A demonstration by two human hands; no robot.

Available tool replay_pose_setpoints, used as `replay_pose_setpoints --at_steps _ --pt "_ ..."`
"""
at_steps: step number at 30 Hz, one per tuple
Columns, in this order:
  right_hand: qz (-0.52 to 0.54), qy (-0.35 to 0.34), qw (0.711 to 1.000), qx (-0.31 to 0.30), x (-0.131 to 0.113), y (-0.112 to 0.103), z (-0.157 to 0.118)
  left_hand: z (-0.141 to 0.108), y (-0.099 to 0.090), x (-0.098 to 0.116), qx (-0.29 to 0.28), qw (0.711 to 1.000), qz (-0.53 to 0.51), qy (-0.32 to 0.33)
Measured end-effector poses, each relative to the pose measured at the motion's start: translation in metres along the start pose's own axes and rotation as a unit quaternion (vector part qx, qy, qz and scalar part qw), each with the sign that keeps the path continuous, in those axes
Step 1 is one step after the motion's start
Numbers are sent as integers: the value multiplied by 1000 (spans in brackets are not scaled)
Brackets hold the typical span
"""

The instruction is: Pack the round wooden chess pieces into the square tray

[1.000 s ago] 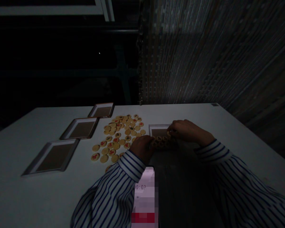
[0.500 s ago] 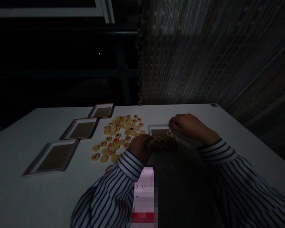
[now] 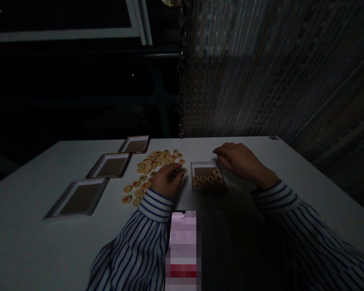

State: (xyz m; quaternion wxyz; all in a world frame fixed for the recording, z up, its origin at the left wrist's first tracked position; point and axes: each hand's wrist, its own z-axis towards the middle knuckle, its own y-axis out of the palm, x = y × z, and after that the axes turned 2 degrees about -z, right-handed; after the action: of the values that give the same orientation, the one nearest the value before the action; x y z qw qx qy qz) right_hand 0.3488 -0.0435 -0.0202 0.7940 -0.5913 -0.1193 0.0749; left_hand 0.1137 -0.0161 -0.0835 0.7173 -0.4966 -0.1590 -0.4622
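Note:
My left hand [image 3: 166, 180] is over the right side of a spread of round xiangqi pieces [image 3: 144, 163]. Its thumb and forefinger curve apart around a piece at the edge of the spread, with no grip on it visible. Several pieces with dark characters lie in rows in the near part of an open box [image 3: 198, 165]; its far part shows a bare brown floor. My right hand [image 3: 242, 161] hovers or rests just right of the box, thumb and forefinger apart, nothing visible in it. Some pieces are hidden behind my left hand.
Three shallow trays or lids stand in a slanting line at left: a near one [image 3: 98, 190], a middle one [image 3: 89, 173] and a far one [image 3: 147, 145]. A lit phone [image 3: 177, 220] lies at the white table's [image 3: 73, 250] front. A bead curtain [image 3: 230, 81] hangs behind.
My left hand has moved left from the box to the loose pieces, and its fingers have spread. The right hand stays beside the box, its fingers a little more stretched. The view has shifted slightly.

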Motion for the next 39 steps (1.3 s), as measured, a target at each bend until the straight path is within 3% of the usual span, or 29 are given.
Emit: replay_pose_setpoints --at_steps 7,13,26,33,39 --pt "11 -3 998 69 2 -1 -2 5 -16 0 41 998 -30 -43" --pt "9 -11 992 127 2 1 -2 14 -42 -8 94 994 -14 -58" --pt "32 6 991 132 -7 4 1 19 -78 -49 178 978 15 -107" --pt "55 3 991 120 -11 11 4 15 -93 -59 166 981 13 -102" --pt "100 15 988 114 -17 11 5 6 -89 -61 110 985 89 -99"
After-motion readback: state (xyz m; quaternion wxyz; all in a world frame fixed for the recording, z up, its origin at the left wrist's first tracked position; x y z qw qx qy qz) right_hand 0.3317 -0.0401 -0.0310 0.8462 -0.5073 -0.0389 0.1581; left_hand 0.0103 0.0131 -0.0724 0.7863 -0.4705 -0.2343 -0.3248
